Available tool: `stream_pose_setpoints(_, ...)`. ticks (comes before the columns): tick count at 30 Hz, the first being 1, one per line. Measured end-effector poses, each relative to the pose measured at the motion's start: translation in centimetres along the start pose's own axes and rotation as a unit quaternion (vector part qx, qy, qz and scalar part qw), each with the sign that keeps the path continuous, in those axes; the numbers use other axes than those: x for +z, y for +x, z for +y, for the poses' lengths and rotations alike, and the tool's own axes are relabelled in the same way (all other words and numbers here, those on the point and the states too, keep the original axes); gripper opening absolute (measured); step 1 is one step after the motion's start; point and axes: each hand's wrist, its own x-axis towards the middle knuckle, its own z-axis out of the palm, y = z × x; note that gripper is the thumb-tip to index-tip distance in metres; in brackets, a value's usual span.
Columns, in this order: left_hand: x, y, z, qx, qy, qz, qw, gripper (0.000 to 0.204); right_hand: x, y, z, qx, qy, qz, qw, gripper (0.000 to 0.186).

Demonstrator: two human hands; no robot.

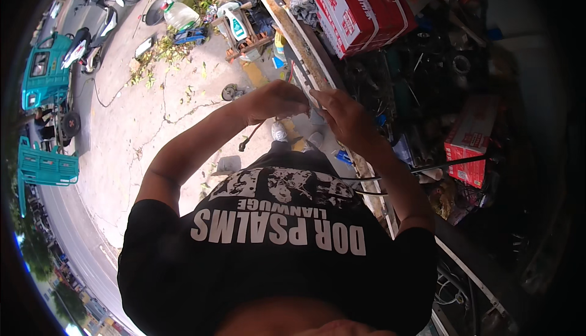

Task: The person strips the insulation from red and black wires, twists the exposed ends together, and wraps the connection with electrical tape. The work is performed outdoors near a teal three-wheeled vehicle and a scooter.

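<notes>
Beside the rusty rail, in the head view, your left hand and right hand sit close together, fingers curled (whether they clamp anything, I cannot tell). Open pavement gives your left elbow room; a red carton and clutter crowd the rail's right edge.

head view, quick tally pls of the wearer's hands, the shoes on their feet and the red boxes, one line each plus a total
Left hand and right hand: 2
Shoes: 2
Red boxes: 2
Total: 6
</notes>
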Motion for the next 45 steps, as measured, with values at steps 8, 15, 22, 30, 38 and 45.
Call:
stream_pose_setpoints(8,0.8,0.7,-0.6,-0.075,-0.042,-0.022,0.996,0.015,-1.4,0.1,0.4,-0.108,-0.086,-0.149,0.979,0.012)
stream_pose_setpoints(15,1.6,0.8,-1.4,0.120,0.229,0.045,0.965,0.010,2.3,-1.3,0.1,0.234,0.163,-0.044,0.958,0.012)
stream_pose_setpoints(22,1.5,0.0,-0.5,0.217,0.412,0.085,0.881,0.008,1.0,-1.1,1.0,0.463,0.476,-0.062,0.745,0.010)
stream_pose_setpoints(30,0.2,0.0,-0.4,-0.030,-0.057,0.027,0.998,0.016,-0.7,0.2,0.5,-0.110,-0.146,-0.058,0.981,0.027)
stream_pose_setpoints(38,0.8,-0.2,-0.7,-0.086,-0.046,0.009,0.995,0.013,-0.7,0.3,1.0,-0.181,-0.110,-0.089,0.973,0.012)
stream_pose_setpoints(45,4.2,-0.3,0.1,0.167,0.423,0.091,0.886,0.003,4.6,-3.8,0.3,0.130,0.132,0.033,0.982,0.016)
